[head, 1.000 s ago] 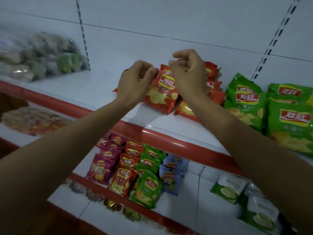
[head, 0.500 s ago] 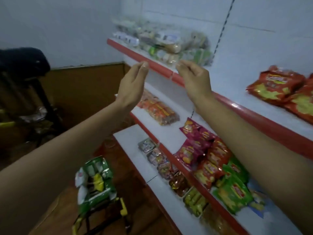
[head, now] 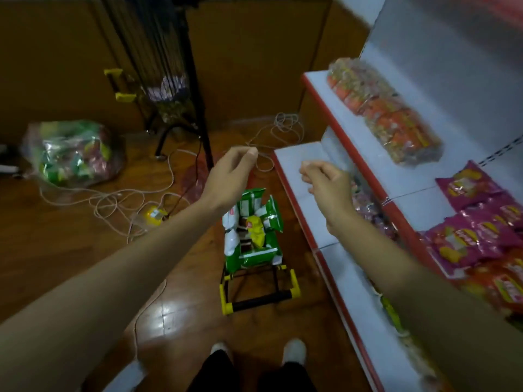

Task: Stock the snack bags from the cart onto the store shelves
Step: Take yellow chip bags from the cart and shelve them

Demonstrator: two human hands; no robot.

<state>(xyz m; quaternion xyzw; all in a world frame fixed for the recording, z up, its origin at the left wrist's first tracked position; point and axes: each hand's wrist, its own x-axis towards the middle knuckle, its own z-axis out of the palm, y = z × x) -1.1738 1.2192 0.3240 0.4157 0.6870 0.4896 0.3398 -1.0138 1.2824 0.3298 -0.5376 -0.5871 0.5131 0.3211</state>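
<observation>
Fingers (head: 246, 155) of my left hand (head: 230, 179) and right hand (head: 325, 188) hung loosely curled and empty over the cart (head: 261, 297), so gripping one green bag (head: 254, 251) by its top seemed wisest.

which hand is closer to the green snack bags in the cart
Left. The left hand hovers just above the green snack bags; the right hand is off to their right, over the low white shelf.
</observation>
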